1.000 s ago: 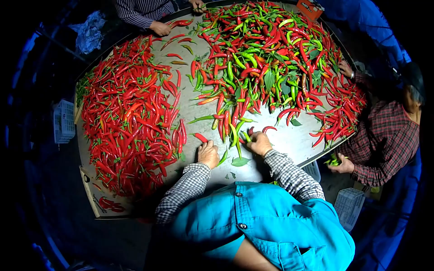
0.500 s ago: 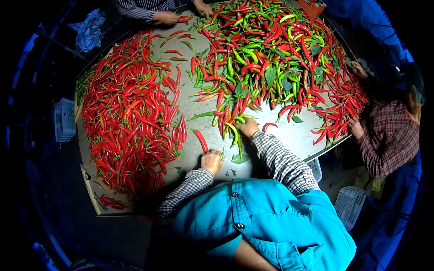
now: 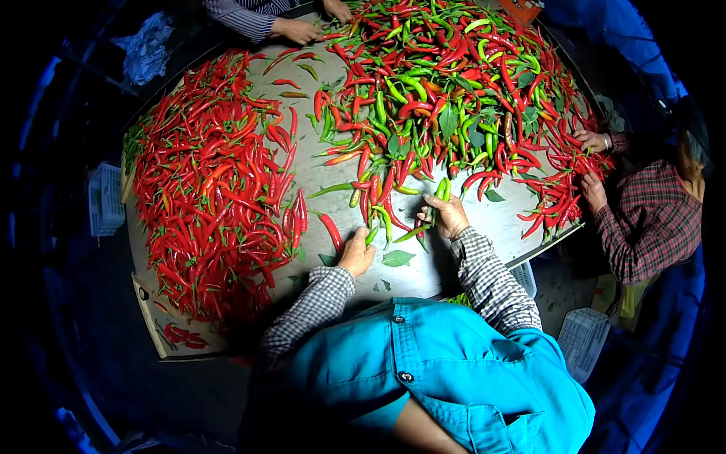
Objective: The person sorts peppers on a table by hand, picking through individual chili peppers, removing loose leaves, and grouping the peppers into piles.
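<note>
My left hand [image 3: 356,254] is near the front of the table, its fingers closed on a green pepper [image 3: 371,235]. A red pepper [image 3: 330,231] lies just beyond it. To the right, my right hand [image 3: 449,216] is closed around several green peppers [image 3: 442,189]. Between my hands, red and green peppers hang off the near end of the mixed pile [image 3: 431,98], close to a loose leaf [image 3: 398,258]. A large heap of red peppers [image 3: 215,181] covers the left side of the table [image 3: 318,166].
A co-worker in a plaid shirt [image 3: 658,219] handles peppers at the right edge. At the top left, another person's striped sleeve [image 3: 242,19] reaches in. White crates [image 3: 582,342] stand below the table, right and left. A red box [image 3: 520,9] sits at the back.
My right hand has drawn back toward the right with green peppers in it. The red pepper near my left hand now lies apart from it. Both co-workers' hands have shifted.
</note>
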Motion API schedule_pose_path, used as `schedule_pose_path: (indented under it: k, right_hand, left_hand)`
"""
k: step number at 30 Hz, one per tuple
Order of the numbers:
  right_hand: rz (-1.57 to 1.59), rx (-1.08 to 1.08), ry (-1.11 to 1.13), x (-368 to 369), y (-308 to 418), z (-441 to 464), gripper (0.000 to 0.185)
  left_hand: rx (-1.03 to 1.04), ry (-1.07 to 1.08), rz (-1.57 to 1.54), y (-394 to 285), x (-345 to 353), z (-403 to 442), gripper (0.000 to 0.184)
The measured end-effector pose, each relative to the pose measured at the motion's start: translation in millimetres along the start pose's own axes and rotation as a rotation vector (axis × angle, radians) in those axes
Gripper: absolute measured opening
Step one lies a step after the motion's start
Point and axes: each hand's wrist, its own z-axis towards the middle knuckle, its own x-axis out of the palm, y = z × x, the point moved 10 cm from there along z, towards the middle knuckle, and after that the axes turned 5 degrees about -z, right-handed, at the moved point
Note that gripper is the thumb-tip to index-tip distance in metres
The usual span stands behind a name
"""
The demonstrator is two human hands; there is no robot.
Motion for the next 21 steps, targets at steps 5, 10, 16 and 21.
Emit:
schedule_pose_path:
  k: [5,10,16,21]
  right_hand:
    - [-0.526,-0.227,-0.073,1.2,2.7,38.6,0.021]
    - [-1.552,-0.624,0.026,58.6,5.8,42.2,0.036]
    - [-1.765,-0.378,-0.027,47.3,15.8,27.5,0.033]
    - [-1.670,-0.453,-0.025,22.9,24.6,9.8,0.043]
  left_hand:
    - [-0.140,0.072,0.318,-19.9,22.9,26.9,0.040]
    - [-0.241,0.090,0.455,-2.4,24.1,39.1,0.042]
    - [-0.250,0.291,-0.044,47.0,21.0,13.4,0.026]
    - [-0.509,0.416,-0.871,56.1,20.8,-42.3,0.009]
